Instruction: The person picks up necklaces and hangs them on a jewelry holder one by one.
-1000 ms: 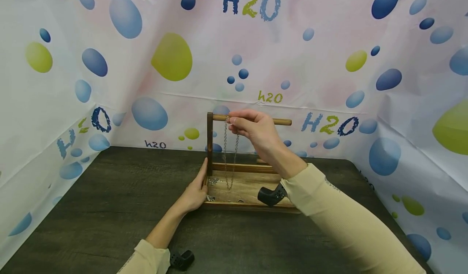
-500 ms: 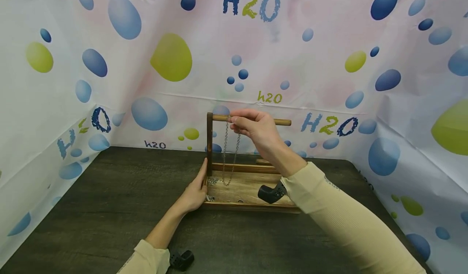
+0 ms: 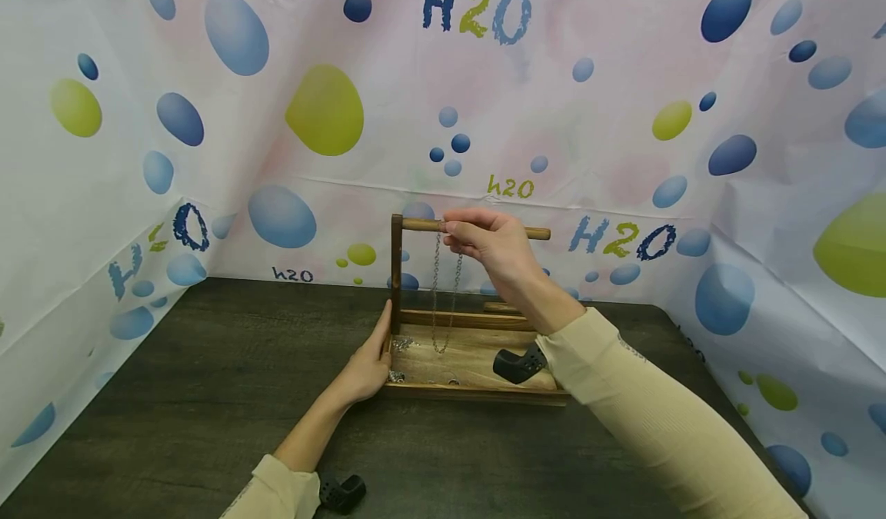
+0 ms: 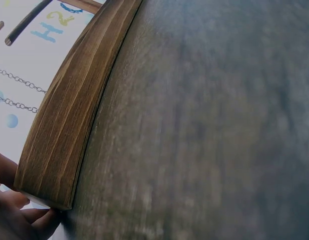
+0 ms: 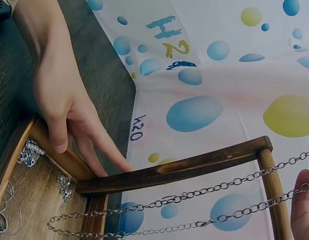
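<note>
The right hand (image 3: 494,246) had just slid a little farther along the wooden bar (image 3: 418,224), toward its free end, and the silver chain (image 5: 238,213) had gone with it, so that its 2 strands hung slightly farther from the dark post (image 3: 396,273); for the work in hand this seemed to mean that the chain's place was being adjusted rather than settled, since the fingers had not let go. The thumb and fingers of that hand pinched the chain at its top, right at the bar; whether the bar bore any of its weight could not be told; below, the chain hung in a long loop, its lowest links above the floor of the wooden tray (image 3: 477,394). The tray stood toward the far edge of the table (image 3: 208,396); the left hand (image 3: 363,365) stayed at its left end, thumb over the rim and straight fingers along the outside, gripping the end wall and apparently steadying the stand against the other hand's movement. Within the tray, 1 small heap of jewellery (image 3: 402,343) lay in the back left corner and 1 beaded heap (image 3: 397,377) in the front left corner; neither seemed to have shifted.
</note>
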`<state>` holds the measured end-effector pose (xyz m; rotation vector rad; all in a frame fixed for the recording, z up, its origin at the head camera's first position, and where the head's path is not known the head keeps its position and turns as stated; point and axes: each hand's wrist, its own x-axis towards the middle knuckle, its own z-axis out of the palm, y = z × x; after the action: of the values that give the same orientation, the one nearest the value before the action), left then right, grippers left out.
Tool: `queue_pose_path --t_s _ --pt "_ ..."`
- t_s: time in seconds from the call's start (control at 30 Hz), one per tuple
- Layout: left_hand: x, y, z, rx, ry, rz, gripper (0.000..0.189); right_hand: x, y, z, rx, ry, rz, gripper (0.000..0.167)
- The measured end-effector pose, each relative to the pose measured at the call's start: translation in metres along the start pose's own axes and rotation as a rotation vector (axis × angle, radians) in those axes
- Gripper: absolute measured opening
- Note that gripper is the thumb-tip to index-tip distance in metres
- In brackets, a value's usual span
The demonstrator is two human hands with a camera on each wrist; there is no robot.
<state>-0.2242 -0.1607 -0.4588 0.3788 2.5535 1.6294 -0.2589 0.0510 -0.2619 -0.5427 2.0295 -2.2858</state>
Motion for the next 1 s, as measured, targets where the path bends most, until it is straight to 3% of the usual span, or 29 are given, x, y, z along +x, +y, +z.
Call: queue_pose_path --t_s 0.53,1.0 --pt "0.000 0.001 -0.001 0.004 -0.006 -0.005 0.088 -0.003 0.000 -0.013 0.018 0.025 -0.013 0.018" --pt "-0.003 0.001 0.000 0.005 -0.007 0.008 0.087 -0.004 0.001 -0.023 0.001 0.059 -0.001 0.028"
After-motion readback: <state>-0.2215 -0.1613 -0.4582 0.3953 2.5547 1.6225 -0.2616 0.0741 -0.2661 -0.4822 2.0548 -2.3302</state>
